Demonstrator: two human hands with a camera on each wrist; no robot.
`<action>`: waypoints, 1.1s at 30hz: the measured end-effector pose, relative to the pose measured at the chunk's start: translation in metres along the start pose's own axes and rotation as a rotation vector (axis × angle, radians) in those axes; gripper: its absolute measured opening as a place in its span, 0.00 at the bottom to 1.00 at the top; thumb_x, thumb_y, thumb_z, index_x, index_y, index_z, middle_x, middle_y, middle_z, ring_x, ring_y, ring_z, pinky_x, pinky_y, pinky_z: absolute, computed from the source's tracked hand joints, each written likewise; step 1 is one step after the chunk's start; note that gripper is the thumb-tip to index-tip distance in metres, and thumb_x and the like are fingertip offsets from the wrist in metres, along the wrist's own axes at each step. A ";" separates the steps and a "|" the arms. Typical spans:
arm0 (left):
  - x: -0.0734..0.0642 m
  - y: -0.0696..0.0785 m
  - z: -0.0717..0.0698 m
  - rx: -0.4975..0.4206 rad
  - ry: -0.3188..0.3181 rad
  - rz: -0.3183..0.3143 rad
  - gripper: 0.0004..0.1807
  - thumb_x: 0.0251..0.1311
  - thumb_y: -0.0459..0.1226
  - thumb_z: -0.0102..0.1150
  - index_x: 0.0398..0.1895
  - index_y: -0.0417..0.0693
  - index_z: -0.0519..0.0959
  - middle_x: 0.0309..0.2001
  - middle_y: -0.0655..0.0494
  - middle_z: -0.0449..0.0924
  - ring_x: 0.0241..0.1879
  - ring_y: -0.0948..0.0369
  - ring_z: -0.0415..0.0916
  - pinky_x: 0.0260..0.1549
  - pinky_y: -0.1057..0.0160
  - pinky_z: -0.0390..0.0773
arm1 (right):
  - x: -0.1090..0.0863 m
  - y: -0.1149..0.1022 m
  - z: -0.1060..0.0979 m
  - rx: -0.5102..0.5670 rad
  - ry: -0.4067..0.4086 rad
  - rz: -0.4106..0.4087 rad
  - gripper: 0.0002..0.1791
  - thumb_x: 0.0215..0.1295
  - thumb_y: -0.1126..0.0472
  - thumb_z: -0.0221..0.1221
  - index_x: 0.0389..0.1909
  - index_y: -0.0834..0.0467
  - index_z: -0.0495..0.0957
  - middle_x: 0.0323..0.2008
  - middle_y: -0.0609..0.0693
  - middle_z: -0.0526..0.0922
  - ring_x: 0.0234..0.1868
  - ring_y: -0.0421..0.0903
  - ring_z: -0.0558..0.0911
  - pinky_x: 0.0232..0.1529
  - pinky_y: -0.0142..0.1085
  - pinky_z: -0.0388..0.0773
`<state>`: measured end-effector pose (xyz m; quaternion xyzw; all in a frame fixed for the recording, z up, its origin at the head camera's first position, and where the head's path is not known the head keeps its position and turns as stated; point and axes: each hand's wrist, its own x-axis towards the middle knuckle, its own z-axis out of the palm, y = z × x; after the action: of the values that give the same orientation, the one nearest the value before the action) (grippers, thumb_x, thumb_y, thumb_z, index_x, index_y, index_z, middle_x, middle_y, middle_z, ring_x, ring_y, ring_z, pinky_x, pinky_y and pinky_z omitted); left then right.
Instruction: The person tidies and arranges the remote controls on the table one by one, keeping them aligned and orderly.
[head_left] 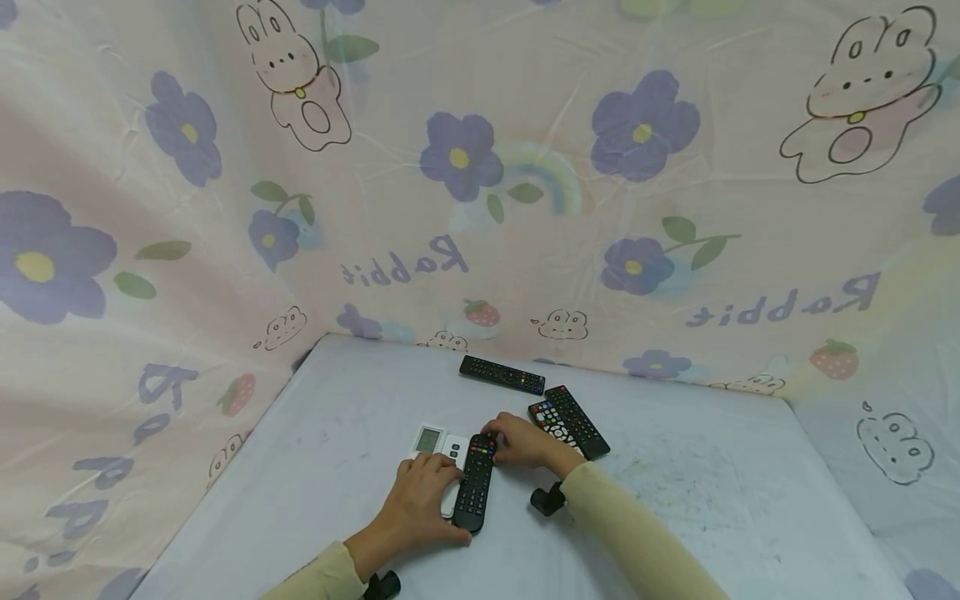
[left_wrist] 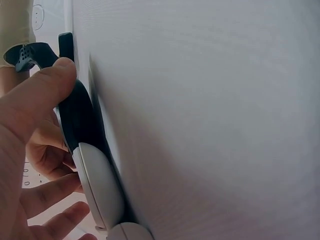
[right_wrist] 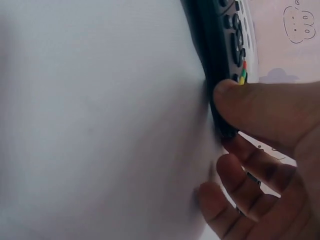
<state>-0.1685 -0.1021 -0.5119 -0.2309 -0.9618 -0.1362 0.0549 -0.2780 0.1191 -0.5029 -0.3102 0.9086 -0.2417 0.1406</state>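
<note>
A black remote control lies lengthwise beside two white remotes, a left one with a small display and a right one. My left hand lies over the white remotes, fingers spread. Its thumb touches the near end of the black remote, and the rounded end of a white remote shows below that. At the far end, my right hand pinches the black remote between thumb and index finger, other fingers loosely bent. My left hand hides much of the white remotes.
A black remote lies at the back of the white table. Another long black remote and one with pale buttons lie side by side beyond my right hand. Patterned cloth hangs behind the table.
</note>
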 end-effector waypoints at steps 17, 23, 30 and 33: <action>0.019 0.005 -0.014 -0.110 0.039 0.070 0.40 0.36 0.69 0.67 0.51 0.58 0.79 0.50 0.62 0.76 0.50 0.60 0.70 0.46 0.51 0.70 | -0.048 0.001 -0.018 0.100 0.185 -0.013 0.30 0.59 0.60 0.65 0.63 0.55 0.69 0.54 0.55 0.76 0.49 0.48 0.78 0.44 0.41 0.78; 0.034 0.002 -0.029 -0.153 0.078 0.077 0.36 0.41 0.64 0.68 0.52 0.55 0.78 0.51 0.62 0.77 0.51 0.59 0.71 0.48 0.49 0.71 | -0.075 0.004 -0.033 0.056 0.290 -0.012 0.28 0.59 0.58 0.66 0.60 0.54 0.72 0.52 0.54 0.78 0.48 0.51 0.79 0.43 0.39 0.77; 0.048 0.002 -0.036 -0.159 0.090 0.105 0.36 0.43 0.64 0.66 0.54 0.58 0.77 0.52 0.63 0.76 0.52 0.59 0.71 0.49 0.51 0.71 | -0.097 0.013 -0.043 0.090 0.302 0.024 0.28 0.61 0.58 0.64 0.62 0.58 0.71 0.57 0.55 0.76 0.53 0.55 0.78 0.51 0.51 0.77; 0.058 0.005 -0.039 -0.156 0.086 0.121 0.36 0.43 0.65 0.65 0.55 0.58 0.77 0.52 0.62 0.76 0.52 0.59 0.71 0.48 0.52 0.71 | -0.108 0.019 -0.045 0.080 0.307 0.040 0.29 0.61 0.57 0.64 0.63 0.57 0.70 0.57 0.56 0.75 0.54 0.56 0.78 0.53 0.52 0.76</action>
<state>-0.2155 -0.0843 -0.4635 -0.2863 -0.9293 -0.2169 0.0862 -0.2232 0.2160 -0.4634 -0.2455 0.9151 -0.3194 0.0170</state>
